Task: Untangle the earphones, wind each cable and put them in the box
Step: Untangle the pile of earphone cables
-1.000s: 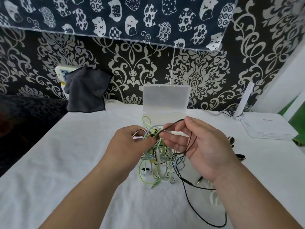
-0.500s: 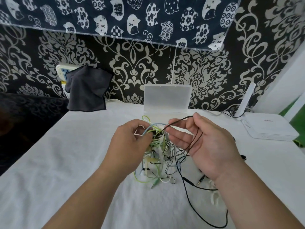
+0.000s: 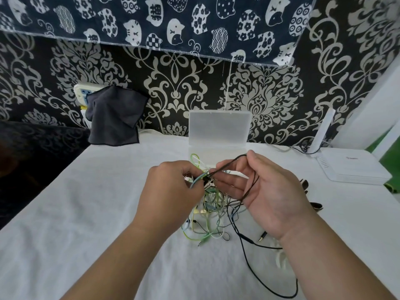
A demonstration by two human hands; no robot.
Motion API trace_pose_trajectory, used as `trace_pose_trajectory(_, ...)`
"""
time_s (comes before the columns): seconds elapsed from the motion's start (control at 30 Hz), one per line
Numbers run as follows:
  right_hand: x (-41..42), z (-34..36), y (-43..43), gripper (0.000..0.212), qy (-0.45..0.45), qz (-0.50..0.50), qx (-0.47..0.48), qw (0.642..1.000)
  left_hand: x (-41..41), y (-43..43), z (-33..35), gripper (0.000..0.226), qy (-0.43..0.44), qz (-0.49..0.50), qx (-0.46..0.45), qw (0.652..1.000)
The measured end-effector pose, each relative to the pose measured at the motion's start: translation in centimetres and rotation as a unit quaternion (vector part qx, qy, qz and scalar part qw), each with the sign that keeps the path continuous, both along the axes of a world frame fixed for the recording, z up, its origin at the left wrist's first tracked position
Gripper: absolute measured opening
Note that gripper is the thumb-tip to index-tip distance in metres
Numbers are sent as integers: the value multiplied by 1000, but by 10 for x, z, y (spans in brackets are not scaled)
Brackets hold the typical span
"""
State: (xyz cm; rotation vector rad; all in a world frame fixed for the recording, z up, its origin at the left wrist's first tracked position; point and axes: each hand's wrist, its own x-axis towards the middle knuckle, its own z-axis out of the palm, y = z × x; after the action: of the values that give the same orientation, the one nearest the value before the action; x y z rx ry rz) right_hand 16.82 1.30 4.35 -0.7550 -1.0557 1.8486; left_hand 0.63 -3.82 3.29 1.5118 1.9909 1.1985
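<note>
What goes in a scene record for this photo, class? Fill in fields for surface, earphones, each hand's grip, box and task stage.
surface: table under a white cloth
earphones: one tangle of green, white, blue and black cables, its top lifted off the cloth
left hand: pinches the top of the tangle
right hand: holds a loop of black cable across its palm
box: translucent, lid up, behind the tangle by the wall
task stage: untangling; nothing wound yet

The character 猫 marks the cat-print cloth; router logo unreadable.
</note>
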Motion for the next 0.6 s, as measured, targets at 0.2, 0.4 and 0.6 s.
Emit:
trace_pose_trajectory(0.2,0,-4,2,32,3,-4,-2,1000,-5,2,0,14,-88,-4,-34,996)
trace_pose_trajectory(0.4,1,-2,-1,28,0,21,15,1000,-7,7,-7,13,-192,0,-42,981)
trace_pose_trajectory(0.6,-1,-6,-5,38,-107,80,80,988,-5,10,-13,15,-297,33,-73,951)
